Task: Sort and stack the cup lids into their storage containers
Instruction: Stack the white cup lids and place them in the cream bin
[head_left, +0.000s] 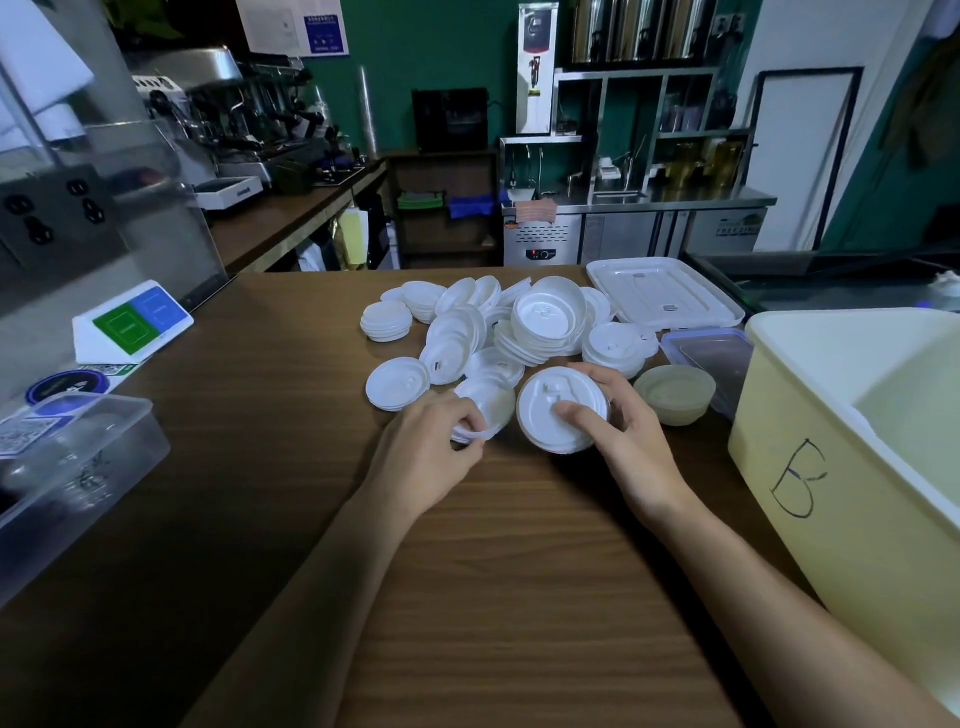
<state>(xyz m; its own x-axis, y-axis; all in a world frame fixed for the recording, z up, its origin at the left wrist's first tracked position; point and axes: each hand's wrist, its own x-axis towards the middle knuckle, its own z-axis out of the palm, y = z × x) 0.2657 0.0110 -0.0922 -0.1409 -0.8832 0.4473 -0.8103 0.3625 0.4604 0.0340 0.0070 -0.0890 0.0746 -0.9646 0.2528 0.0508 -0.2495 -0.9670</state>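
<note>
A heap of white cup lids (498, 327) lies on the wooden counter (493, 571), some stacked, some loose. My right hand (623, 441) grips a white sip lid (545, 415), tilted up off the counter, thumb on its top. My left hand (431, 447) pinches the rim of a small stack of white lids (488, 400) just left of it. A large cream bin marked "B" (810, 467) stands open at the right. A clear plastic tub (78, 483) sits at the left edge.
The bin's white cover (670, 296) lies behind the heap. A clear lidded box (711, 353) and a small translucent bowl (675, 392) sit between heap and bin. A QR sign stand (130, 322) is at the left. Bare wood lies near me.
</note>
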